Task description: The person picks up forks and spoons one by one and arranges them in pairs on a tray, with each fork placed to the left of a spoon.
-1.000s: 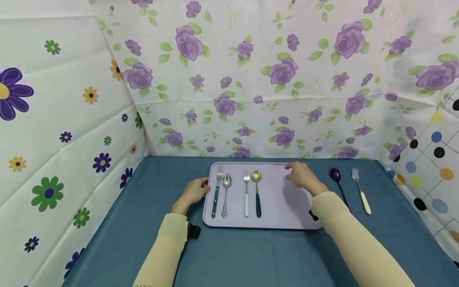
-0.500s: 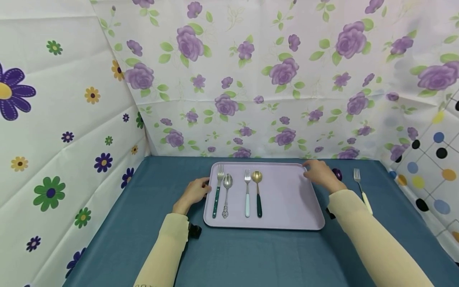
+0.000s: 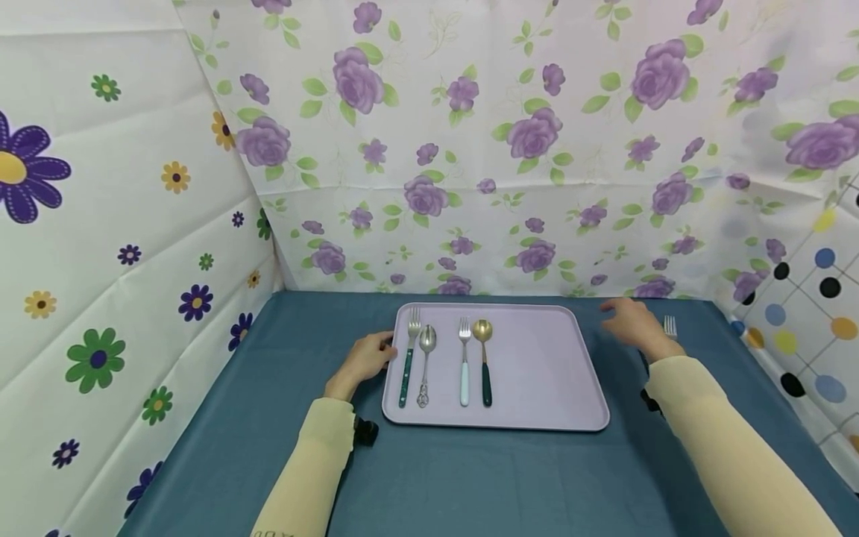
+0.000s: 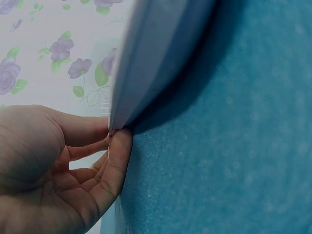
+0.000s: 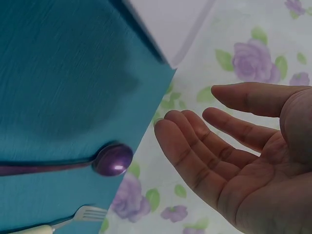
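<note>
My left hand (image 3: 364, 359) pinches the left rim of a pale lilac tray (image 3: 543, 373); in the left wrist view the thumb and fingers meet at its edge (image 4: 124, 105). On the tray lie a fork with a dark green handle (image 3: 406, 369), an ornate silver spoon (image 3: 426, 341), a fork with a light blue handle (image 3: 464, 380) and a gold spoon with a dark green handle (image 3: 486, 382). My right hand (image 3: 634, 326), holding nothing, is over the table right of the tray, fingers slightly bent. Nearest it is a purple spoon (image 5: 113, 159), hidden in the head view.
Right of the purple spoon lies a fork with a cream handle (image 5: 90, 213), mostly covered by my arm in the head view. A blue-green cloth (image 3: 470, 477) covers the table. Patterned sheets (image 3: 429, 149) stand behind and at both sides.
My right hand has moved right, from over the tray's right part to beside it, and now covers the purple spoon in the head view. The left hand stays on the rim.
</note>
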`<state>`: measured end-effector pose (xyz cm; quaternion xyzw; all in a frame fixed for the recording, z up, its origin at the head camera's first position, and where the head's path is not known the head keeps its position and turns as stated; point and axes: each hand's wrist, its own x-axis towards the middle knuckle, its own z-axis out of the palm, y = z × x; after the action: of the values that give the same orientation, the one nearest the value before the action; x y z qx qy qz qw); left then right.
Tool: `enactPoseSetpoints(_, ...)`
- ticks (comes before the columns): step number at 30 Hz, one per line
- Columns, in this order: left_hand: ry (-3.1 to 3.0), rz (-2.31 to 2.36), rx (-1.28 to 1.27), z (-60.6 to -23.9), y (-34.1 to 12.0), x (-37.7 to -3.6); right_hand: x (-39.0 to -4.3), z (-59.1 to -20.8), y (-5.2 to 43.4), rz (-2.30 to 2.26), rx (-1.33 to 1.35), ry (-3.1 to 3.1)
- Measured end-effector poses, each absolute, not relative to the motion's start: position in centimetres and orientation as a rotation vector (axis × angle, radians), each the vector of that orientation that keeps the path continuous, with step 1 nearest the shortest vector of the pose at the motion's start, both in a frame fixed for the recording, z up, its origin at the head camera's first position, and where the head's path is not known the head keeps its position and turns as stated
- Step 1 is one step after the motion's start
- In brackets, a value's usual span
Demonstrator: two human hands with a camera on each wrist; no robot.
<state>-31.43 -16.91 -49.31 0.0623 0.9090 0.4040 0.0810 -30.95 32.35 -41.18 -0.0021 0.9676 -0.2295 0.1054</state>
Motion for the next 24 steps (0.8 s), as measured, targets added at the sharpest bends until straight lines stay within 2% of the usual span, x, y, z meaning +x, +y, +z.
enactPoseSetpoints(24,2.710,1.208,0.185,-49.3,-17.4,-31.3,-29.0,-44.1,41.0,-0.687,0.135,2.862)
